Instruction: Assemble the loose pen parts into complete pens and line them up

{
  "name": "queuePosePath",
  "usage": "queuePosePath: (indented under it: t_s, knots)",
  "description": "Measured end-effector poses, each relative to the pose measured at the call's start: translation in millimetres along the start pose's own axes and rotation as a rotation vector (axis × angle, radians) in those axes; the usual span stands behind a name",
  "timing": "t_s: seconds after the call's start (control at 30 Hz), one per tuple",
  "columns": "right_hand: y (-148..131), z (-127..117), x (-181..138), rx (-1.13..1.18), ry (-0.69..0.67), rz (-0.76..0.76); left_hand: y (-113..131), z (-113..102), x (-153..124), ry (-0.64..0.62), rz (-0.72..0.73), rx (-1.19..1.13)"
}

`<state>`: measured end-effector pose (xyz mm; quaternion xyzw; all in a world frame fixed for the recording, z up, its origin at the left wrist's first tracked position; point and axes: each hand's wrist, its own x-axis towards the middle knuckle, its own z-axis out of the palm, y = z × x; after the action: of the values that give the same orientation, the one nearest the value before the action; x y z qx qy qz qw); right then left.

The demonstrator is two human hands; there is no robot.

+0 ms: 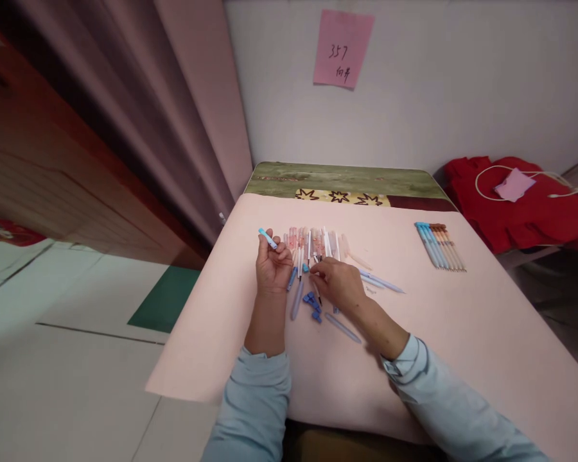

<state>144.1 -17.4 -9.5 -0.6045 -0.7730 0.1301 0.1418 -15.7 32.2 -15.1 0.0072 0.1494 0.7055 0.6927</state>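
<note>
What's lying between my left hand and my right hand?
Between your left hand and right hand, the head view shows slim white rods with dark tips and a small blue piece.

Light was soft, middling, source beyond my sight — pink paper point(428, 359) lit evenly, faint shadow under right forearm point(379, 327). Wooden panel point(52, 179) at left sank into dimness. Edges stretched, smeared — pens point(341, 328) looked slightly soft.
</note>
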Motion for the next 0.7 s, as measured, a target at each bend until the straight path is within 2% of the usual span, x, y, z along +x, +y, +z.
queuePosePath:
  t_s: [0.27, 0.5, 0.63, 0.7]
  knots:
    - [-9.5, 0.2, -0.1, -0.145, -0.055, -0.041, -1.3, -1.1, 1.0, 0.035, 0.002, 0.030]
    - [-14.7, -0.4, 0.0, -0.179, -0.058, -0.026, -1.7, 1.3, -0.2, 0.046, -0.008, 0.033]
    - [-12.6, 7.0, -3.5, -0.204, 0.012, -0.074, -1.3, 3.3, -1.9, 0.032, -0.014, 0.013]
    - [-6.4, 10.6, -8.9, -0.149, 0.109, -0.082, -4.1, 6.0, -3.8, 0.032, -0.019, 0.026]
